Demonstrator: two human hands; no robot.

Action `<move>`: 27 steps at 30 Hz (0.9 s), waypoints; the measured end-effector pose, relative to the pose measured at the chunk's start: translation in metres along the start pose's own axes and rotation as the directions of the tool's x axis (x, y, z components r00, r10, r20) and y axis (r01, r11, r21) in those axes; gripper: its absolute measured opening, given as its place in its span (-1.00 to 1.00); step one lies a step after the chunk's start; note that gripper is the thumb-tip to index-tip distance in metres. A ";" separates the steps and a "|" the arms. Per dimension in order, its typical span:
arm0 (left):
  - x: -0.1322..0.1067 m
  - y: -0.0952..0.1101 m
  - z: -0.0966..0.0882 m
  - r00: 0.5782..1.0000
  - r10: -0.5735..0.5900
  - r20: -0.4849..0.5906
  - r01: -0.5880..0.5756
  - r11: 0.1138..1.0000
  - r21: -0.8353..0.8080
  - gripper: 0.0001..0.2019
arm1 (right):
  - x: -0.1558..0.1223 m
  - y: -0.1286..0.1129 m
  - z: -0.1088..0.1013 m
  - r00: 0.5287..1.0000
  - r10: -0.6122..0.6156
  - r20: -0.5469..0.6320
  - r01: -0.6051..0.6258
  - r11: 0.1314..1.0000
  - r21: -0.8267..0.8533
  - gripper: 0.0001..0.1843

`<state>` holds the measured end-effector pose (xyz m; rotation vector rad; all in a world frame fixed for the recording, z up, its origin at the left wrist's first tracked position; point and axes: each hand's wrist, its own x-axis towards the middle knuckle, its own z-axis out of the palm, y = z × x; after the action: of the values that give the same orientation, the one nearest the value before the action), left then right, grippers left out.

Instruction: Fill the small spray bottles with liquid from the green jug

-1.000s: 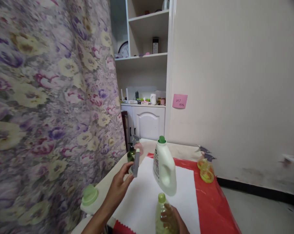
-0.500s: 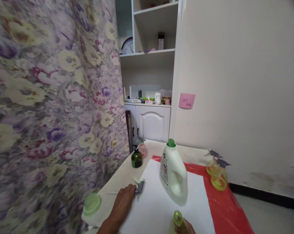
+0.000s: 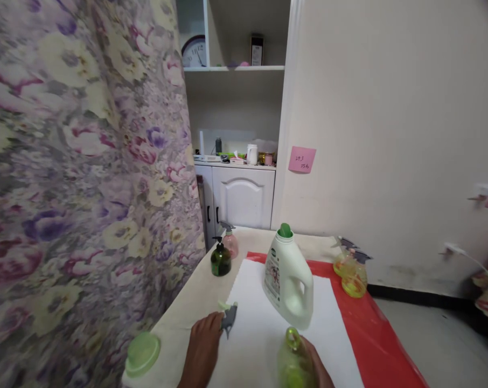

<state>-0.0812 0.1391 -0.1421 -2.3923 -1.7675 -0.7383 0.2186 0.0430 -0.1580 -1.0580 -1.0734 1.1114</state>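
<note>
My left hand [image 3: 203, 339] has its fingers closed on a grey trigger spray head [image 3: 229, 318] at the left side of the white sheet [image 3: 250, 345]. A pale green piece [image 3: 223, 305] shows just behind that spray head. At the bottom, my right hand [image 3: 315, 362] grips a see-through yellow-green bottle [image 3: 293, 361] from its right side; its neck is uncapped and tips toward the camera. A large pale green detergent jug [image 3: 286, 280] with a handle and an open green spout [image 3: 285, 230] stands upright beyond my right hand.
A green pump bottle [image 3: 221, 260] and pink spray bottle [image 3: 230, 243] stand at the back left. Two yellow spray bottles [image 3: 354, 277] are at the right, near the red sheet [image 3: 363, 334]. A light green cap [image 3: 143, 353] lies at the near left corner. A flowered curtain [image 3: 86, 215] hangs left.
My view has shifted slightly to the right. My right hand and the yellow-green bottle have risen further into view. The left hand keeps hold of the spray head; the jug still stands on the sheet.
</note>
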 end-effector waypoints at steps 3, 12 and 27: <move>-0.001 0.002 0.000 0.999 0.023 -0.036 -0.024 1.000 -0.008 -0.64 | 0.002 -0.006 0.022 0.995 -0.064 0.081 0.066 0.997 -0.025 0.06; -0.005 0.002 0.006 0.993 0.058 -0.107 -0.062 0.998 -0.034 -0.59 | 0.015 0.005 0.052 0.996 -0.085 0.036 0.085 0.996 0.020 0.09; -0.009 0.007 0.001 0.884 0.222 -0.412 -0.267 0.962 -0.054 -0.67 | 0.017 -0.040 -0.011 0.948 -0.115 -0.298 0.098 0.993 -0.072 -0.40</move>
<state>-0.0763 0.1292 -0.1449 -2.2526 -1.2652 -1.2123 0.2371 0.0538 -0.1186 -1.1584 -0.9094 0.8055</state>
